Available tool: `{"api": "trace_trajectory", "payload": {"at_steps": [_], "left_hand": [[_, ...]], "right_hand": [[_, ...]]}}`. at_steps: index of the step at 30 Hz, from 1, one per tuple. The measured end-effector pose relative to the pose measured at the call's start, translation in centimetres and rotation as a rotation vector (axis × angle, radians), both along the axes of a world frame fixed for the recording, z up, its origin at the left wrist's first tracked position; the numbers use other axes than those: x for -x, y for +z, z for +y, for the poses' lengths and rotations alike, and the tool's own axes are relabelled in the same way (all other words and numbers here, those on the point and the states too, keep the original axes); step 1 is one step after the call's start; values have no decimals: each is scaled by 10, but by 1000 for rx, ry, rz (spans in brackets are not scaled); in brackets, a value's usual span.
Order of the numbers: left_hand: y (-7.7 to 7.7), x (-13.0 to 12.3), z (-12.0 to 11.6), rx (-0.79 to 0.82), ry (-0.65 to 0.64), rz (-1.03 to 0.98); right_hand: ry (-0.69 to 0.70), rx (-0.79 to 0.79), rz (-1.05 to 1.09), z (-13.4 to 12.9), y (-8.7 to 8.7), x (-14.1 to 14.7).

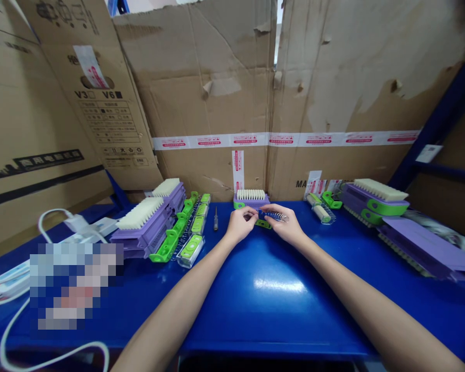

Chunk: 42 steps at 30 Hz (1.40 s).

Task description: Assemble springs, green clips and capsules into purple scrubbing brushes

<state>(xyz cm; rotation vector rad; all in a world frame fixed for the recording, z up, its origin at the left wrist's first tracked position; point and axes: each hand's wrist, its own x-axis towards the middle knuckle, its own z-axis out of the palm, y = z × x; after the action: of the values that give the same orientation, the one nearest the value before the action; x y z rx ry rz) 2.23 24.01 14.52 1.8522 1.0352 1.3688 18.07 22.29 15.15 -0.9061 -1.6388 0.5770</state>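
My left hand [243,223] and my right hand [284,222] meet near the middle of the blue table. A metal coil spring [276,214] lies across the fingers of my right hand, which are closed on it. The fingertips of my left hand are pinched together at the spring's left end; what they grip is too small to tell. Just behind my hands sits a purple block with white bristles [251,195]. A green part [263,223] lies between my hands. To the left of them is a small screwdriver [216,219].
At left stand purple bristled blocks [141,214], green brackets [166,247], springs and clear-and-green pieces [191,250]. More purple blocks [375,196] are at right, near a clear piece [321,211]. A white power strip [15,274] with cables lies far left. Cardboard [213,103] walls the back.
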Motion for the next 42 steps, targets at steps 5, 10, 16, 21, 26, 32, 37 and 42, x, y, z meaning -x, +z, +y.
{"api": "trace_trajectory", "payload": {"at_steps": [5,10,16,21,26,32,37,42], "left_hand": [[3,2,2,237,-184,-152],[4,7,4,359,-275,-232],[5,5,4,445,-322,-366],[4,4,4,456,-338,-371],[2,4,5,408,-347,-324],[6,-1,-3,335,-333,-199],[5,-2,-3,330,-339,-203],[5,-2,-1,333,-325,-212]], "right_hand": [[-5,0,-45,0,-2,0],[58,80,104,-2,3,4],[148,306,436,-1,7,2],[210,410,582,2,5,0],[221,538,696,1,3,4],[339,629,660,-1,-1,4],[341,613,652,-1,1,4],[332,568,656,0,3,5]]}}
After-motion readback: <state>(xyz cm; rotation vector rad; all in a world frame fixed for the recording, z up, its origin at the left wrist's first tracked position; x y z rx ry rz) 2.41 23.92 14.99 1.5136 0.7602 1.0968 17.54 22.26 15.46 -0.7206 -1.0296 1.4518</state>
